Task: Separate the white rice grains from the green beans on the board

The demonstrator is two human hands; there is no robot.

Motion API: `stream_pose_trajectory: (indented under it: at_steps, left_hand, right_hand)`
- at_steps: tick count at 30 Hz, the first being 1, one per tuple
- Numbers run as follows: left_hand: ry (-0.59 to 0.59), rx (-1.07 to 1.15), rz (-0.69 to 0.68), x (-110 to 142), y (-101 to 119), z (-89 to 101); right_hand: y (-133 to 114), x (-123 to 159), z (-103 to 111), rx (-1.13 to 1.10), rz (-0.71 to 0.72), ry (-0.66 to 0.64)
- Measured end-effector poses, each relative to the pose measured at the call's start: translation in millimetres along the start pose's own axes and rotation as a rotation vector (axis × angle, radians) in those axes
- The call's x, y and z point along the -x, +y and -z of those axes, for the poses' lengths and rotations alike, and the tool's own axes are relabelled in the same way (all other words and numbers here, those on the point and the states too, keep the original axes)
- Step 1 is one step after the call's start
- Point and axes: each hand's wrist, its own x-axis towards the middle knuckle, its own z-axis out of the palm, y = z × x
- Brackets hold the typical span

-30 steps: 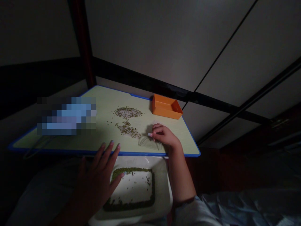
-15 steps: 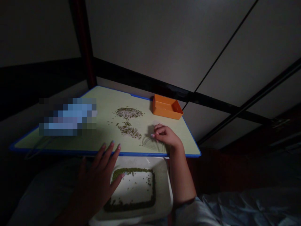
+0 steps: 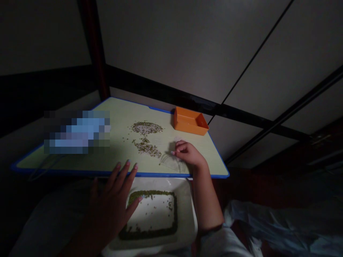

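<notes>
A pale green table with a blue rim carries two small heaps of green beans. My right hand rests on the table with its fingers curled, on or beside a clear curved piece that I cannot make out well. My left hand lies open with fingers spread over the left rim of a white tray. The tray sits below the table's near edge and holds green beans pushed toward its sides.
An orange open box stands at the table's far right corner. A blurred blue patch covers part of the table's left. A dark post and rail run behind the table. Grey cloth lies at lower right.
Both hands have stayed almost in place. The right hand shifted slightly on the table. The view tilted a little, and more of the cloth at lower right shows.
</notes>
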Motion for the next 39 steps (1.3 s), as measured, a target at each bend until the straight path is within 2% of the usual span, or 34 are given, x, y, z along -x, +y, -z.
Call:
stream_pose_trajectory:
  at_steps: [9, 16, 39]
  left_hand:
    - [-0.005, -0.013, 0.002, 0.8, -1.4, -1.5]
    - [0.011, -0.006, 0.001, 0.2, -0.4, -0.6]
    - [-0.008, -0.013, 0.007, 0.3, 1.4, 0.9]
  right_hand:
    - [0.7, 2.5, 0.1, -0.062, -0.02, -0.033]
    - [4.9, 1.0, -1.3, 0.026, -0.003, 0.019]
    - [1.6, -2.1, -4.6, 0.106, 0.044, 0.01]
